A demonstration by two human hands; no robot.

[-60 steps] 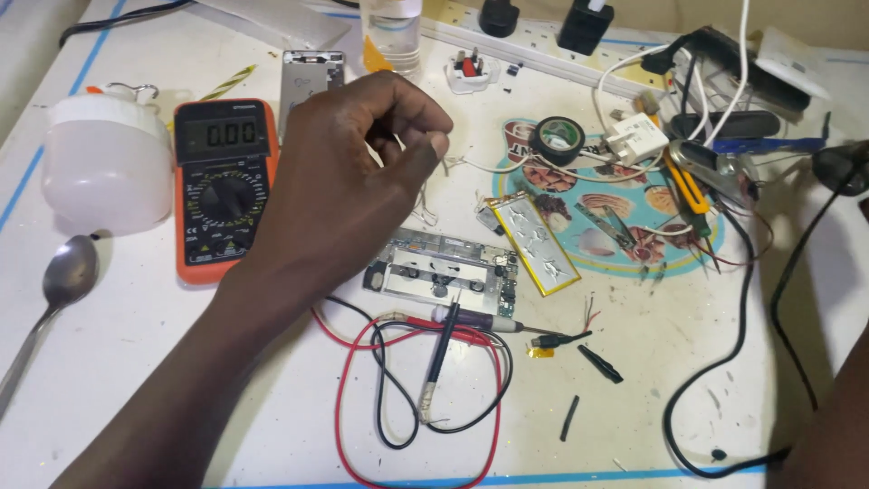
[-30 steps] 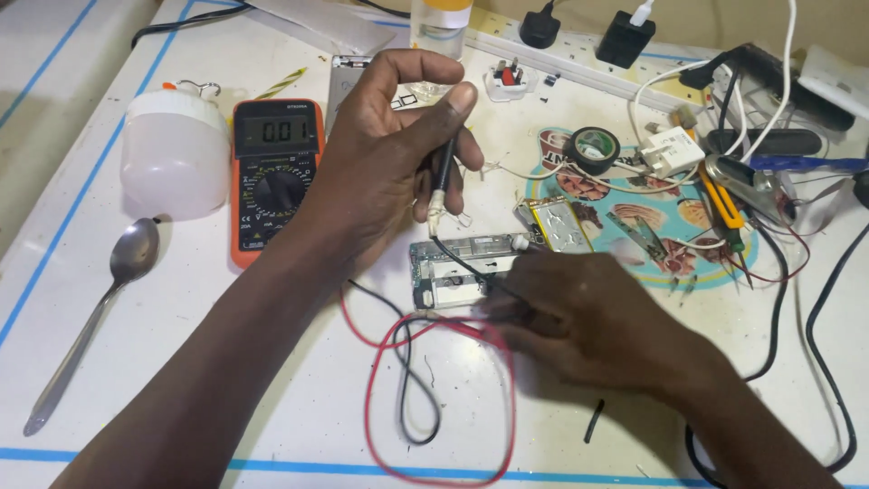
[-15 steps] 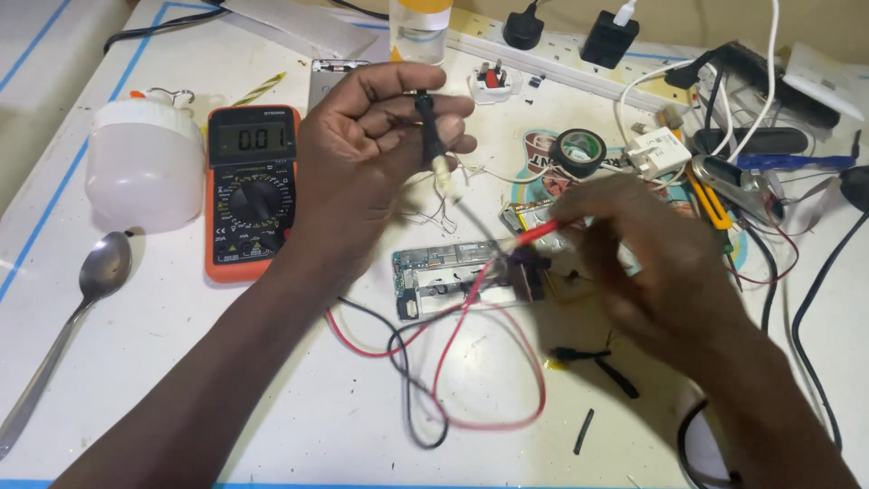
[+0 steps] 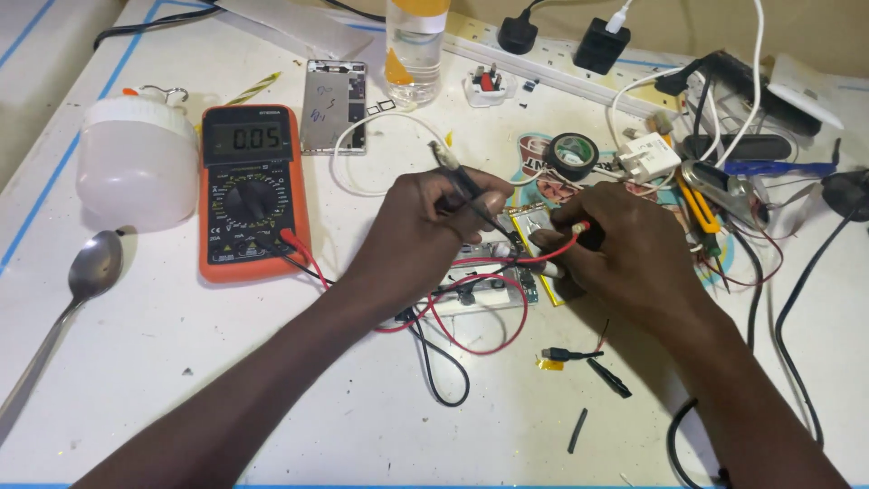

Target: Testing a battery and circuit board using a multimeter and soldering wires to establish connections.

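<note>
- Fingers (image 4: 457, 195) of the left hand (image 4: 425, 235) are closed in a pen-like pinch on the black probe (image 4: 471, 192), which slants down and to the right so its tip meets the flat yellow-edged battery pack (image 4: 529, 231); holding it this way keeps the point steady on a small contact.
- Right hand (image 4: 625, 249) is curled tight round the red probe (image 4: 566, 234), thumb on top, the probe lying almost level with its tip aimed left at the same pack; the two tips sit close together, though whether each truly touches metal is hard to tell at this size.
- Just below the pack lies a pale circuit board (image 4: 475, 285), partly under the left wrist, with the red lead (image 4: 471, 326) and the black lead (image 4: 444, 367) looping over it towards the front of the white table (image 4: 226, 380).
- Both leads run left to the orange multimeter (image 4: 252, 190), set flat with its screen facing the person, so it can be read without letting go.
- A silver spoon (image 4: 86, 276), a white bulb-shaped lamp (image 4: 136, 163), a roll of black tape (image 4: 575, 152) and a phone frame (image 4: 333, 104) lie well apart from the hands, out of the working patch.
</note>
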